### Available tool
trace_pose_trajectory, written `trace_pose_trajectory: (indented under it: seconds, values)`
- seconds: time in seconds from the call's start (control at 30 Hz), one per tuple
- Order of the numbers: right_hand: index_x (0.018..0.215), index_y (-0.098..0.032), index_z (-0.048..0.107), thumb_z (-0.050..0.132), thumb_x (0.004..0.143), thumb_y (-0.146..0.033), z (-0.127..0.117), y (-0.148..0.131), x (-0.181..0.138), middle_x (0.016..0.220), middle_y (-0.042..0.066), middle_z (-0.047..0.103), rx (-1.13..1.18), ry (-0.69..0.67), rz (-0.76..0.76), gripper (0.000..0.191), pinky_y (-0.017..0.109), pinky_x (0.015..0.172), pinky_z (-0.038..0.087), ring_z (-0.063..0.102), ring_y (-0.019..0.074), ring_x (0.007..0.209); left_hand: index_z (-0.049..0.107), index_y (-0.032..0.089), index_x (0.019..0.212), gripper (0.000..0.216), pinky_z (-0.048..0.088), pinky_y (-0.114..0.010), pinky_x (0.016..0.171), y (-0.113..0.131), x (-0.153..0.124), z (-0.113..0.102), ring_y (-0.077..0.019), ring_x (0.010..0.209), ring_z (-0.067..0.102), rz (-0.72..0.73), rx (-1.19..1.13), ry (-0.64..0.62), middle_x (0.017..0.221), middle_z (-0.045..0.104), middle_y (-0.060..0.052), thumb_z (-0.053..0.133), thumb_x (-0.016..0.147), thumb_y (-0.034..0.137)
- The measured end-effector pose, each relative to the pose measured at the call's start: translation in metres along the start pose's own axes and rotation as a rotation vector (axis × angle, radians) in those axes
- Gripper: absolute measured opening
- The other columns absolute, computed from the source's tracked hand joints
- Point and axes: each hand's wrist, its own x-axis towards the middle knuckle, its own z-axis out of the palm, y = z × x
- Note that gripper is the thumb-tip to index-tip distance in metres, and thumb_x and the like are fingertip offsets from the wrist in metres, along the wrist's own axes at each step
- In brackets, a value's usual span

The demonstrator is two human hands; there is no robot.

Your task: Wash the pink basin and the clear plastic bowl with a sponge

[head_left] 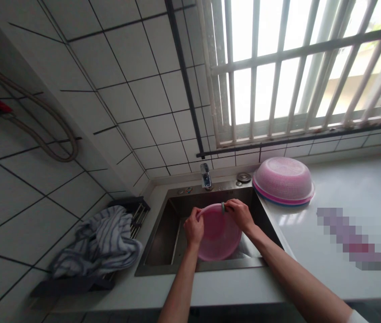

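Observation:
A round pink basin (219, 235) is held tilted inside the steel sink (158, 251), its hollow side facing me. My left hand (194, 228) is closed on the basin's left rim. At the upper right of the rim, my right hand (239, 214) pinches a small grey-green pad or cloth (223, 208) against the edge; most of that piece is hidden by the fingers. Behind the basin stands a chrome faucet (205, 176) at the sink's back edge.
Upside down on the counter to the right is a pink colander (283, 179), stacked over other basins. A metal drain strainer (244, 177) lies behind the sink. A striped towel (106, 242) covers a rack (140, 215) at left. Window bars (278, 58) rise behind the counter (338, 188).

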Motion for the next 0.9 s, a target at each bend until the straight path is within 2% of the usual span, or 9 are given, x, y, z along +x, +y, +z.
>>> trace_pose_trajectory:
  seconds: [0.1, 0.2, 0.4, 0.47, 0.6, 0.7, 0.83, 0.9]
  values:
    - [0.099, -0.024, 0.081, 0.066, 0.099, -0.02, 0.005, -0.009, -0.002, 0.104, 0.006, 0.078, -0.01, -0.046, -0.104, 0.017, 0.033, 0.086, 0.056, 0.071, 0.0222, 0.095, 0.068, 0.028, 0.097, 0.009, 0.033, -0.026, 0.069, 0.005, -0.003, 0.005, -0.0182, 0.083, 0.073, 0.078, 0.007, -0.078, 0.09, 0.078, 0.001, 0.061, 0.099, 0.023]
    - [0.098, -0.024, 0.081, 0.065, 0.1, -0.021, 0.005, -0.014, -0.001, 0.104, 0.006, 0.078, -0.005, -0.046, -0.142, 0.017, 0.032, 0.086, 0.056, 0.07, 0.0221, 0.096, 0.068, 0.028, 0.099, 0.01, 0.033, -0.027, 0.069, 0.008, -0.004, 0.006, -0.0182, 0.081, 0.073, 0.092, 0.005, -0.084, 0.089, 0.078, 0.002, 0.06, 0.099, 0.022]
    - [0.098, -0.023, 0.082, 0.064, 0.1, -0.02, -0.008, 0.003, 0.002, 0.1, 0.006, 0.078, 0.002, 0.02, -0.007, 0.018, 0.033, 0.085, 0.056, 0.071, 0.0218, 0.093, 0.068, 0.027, 0.099, 0.008, 0.035, -0.027, 0.07, 0.004, -0.003, -0.001, -0.0194, 0.08, 0.072, -0.009, 0.002, 0.071, 0.088, 0.078, -0.001, 0.061, 0.098, 0.021]
    - [0.098, -0.024, 0.082, 0.065, 0.099, -0.021, -0.006, 0.001, 0.0, 0.101, 0.006, 0.078, 0.012, 0.011, -0.024, 0.017, 0.033, 0.086, 0.056, 0.071, 0.0217, 0.093, 0.068, 0.028, 0.098, 0.009, 0.035, -0.027, 0.07, 0.004, -0.003, 0.001, -0.019, 0.081, 0.072, 0.033, 0.0, 0.021, 0.089, 0.078, 0.0, 0.062, 0.097, 0.021]
    - [0.103, -0.025, 0.082, 0.067, 0.099, -0.021, 0.006, -0.017, -0.002, 0.104, 0.006, 0.078, 0.033, -0.071, -0.162, 0.016, 0.032, 0.089, 0.057, 0.071, 0.0217, 0.098, 0.067, 0.03, 0.095, 0.009, 0.033, -0.027, 0.068, 0.009, -0.006, 0.008, -0.0183, 0.081, 0.073, 0.157, 0.001, -0.101, 0.088, 0.079, 0.002, 0.061, 0.099, 0.024]
    - [0.105, -0.026, 0.081, 0.067, 0.099, -0.02, 0.009, -0.021, -0.001, 0.105, 0.006, 0.078, 0.018, -0.122, -0.217, 0.016, 0.032, 0.088, 0.058, 0.07, 0.022, 0.099, 0.067, 0.03, 0.094, 0.009, 0.033, -0.026, 0.067, 0.01, -0.006, 0.009, -0.0183, 0.081, 0.073, 0.178, -0.01, -0.116, 0.088, 0.078, 0.002, 0.061, 0.1, 0.027]
    - [0.107, -0.024, 0.08, 0.069, 0.097, -0.016, 0.005, -0.006, 0.002, 0.106, 0.006, 0.078, 0.001, -0.049, -0.095, 0.017, 0.034, 0.09, 0.057, 0.071, 0.0222, 0.098, 0.068, 0.028, 0.097, 0.01, 0.034, -0.027, 0.068, 0.006, -0.003, 0.005, -0.0183, 0.077, 0.072, 0.066, 0.004, 0.008, 0.086, 0.078, 0.001, 0.061, 0.097, 0.021]
    - [0.108, -0.024, 0.079, 0.068, 0.096, -0.013, 0.004, -0.001, 0.002, 0.105, 0.006, 0.078, -0.01, -0.031, -0.059, 0.02, 0.034, 0.091, 0.057, 0.071, 0.0221, 0.098, 0.069, 0.028, 0.097, 0.012, 0.034, -0.027, 0.069, 0.005, -0.003, 0.004, -0.0182, 0.078, 0.072, 0.051, 0.008, 0.025, 0.086, 0.078, 0.001, 0.062, 0.096, 0.019]
